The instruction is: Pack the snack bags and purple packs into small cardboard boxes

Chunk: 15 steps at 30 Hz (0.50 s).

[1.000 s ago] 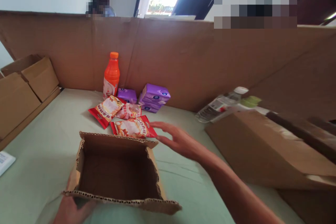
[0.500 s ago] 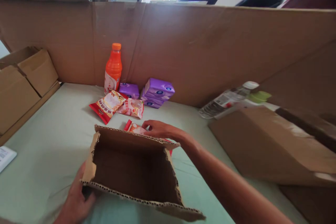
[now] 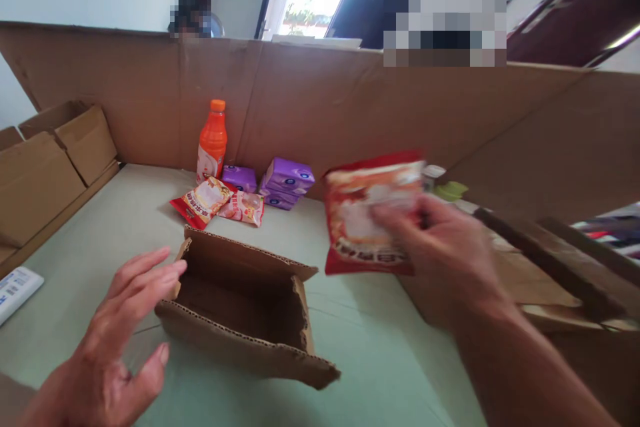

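Note:
My right hand is closed on a red snack packet, held up in the air to the right of a small open cardboard box. The packet is smeared by motion. My left hand hovers open, fingers spread, just left of the box and not touching it. The box stands empty on the pale green surface. Behind it lie two more red snack packets, purple tissue packs and an upright orange drink bottle.
A tall cardboard wall fences the back and right. Open cardboard boxes sit at the left edge, a white item near the left border. A flattened cardboard piece and a bottle cap lie on the right.
My right hand picked the nearest snack packet off the surface and lifted it up to the right. My left hand let go of the box and opened.

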Tool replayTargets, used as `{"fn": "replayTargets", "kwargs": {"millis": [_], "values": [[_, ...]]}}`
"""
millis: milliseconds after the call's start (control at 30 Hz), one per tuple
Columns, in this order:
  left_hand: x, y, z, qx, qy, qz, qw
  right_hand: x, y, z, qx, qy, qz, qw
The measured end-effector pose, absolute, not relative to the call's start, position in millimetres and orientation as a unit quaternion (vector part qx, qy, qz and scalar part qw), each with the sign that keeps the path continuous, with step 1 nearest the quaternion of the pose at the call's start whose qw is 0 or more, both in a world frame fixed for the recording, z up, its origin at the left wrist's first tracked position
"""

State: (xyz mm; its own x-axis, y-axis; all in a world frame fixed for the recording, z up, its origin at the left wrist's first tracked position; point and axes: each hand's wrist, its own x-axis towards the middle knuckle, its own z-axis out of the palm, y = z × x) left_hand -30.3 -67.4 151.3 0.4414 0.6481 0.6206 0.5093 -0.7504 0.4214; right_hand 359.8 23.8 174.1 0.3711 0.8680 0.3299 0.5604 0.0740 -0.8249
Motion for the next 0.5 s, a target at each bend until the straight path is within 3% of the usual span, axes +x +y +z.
{"fn": "replayTargets", "kwargs": {"millis": [67,100,200,300,500], "values": [[-19.5,-57.4,160.7,0.879,0.317,0.355,0.047,340.5,3.1,204.6,-0.578,-0.451,0.150,0.663],[-14.4,-53.6,161.7,0.889,0.309,0.337,0.033,326.8,-5.9,213.8,-0.543,-0.438,0.155,0.700],[-3.4,-49.3,157.3,0.896,0.301,0.327,0.020,283.8,-23.8,215.7,-0.473,-0.514,0.146,0.700],[-0.6,-52.9,152.2,0.892,0.312,0.327,0.007,254.6,-30.2,197.5,-0.432,-0.674,0.104,0.590],[-4.1,-55.2,146.7,0.881,0.341,0.326,-0.032,242.1,-27.6,192.9,-0.422,-0.881,-0.037,0.211]]}}
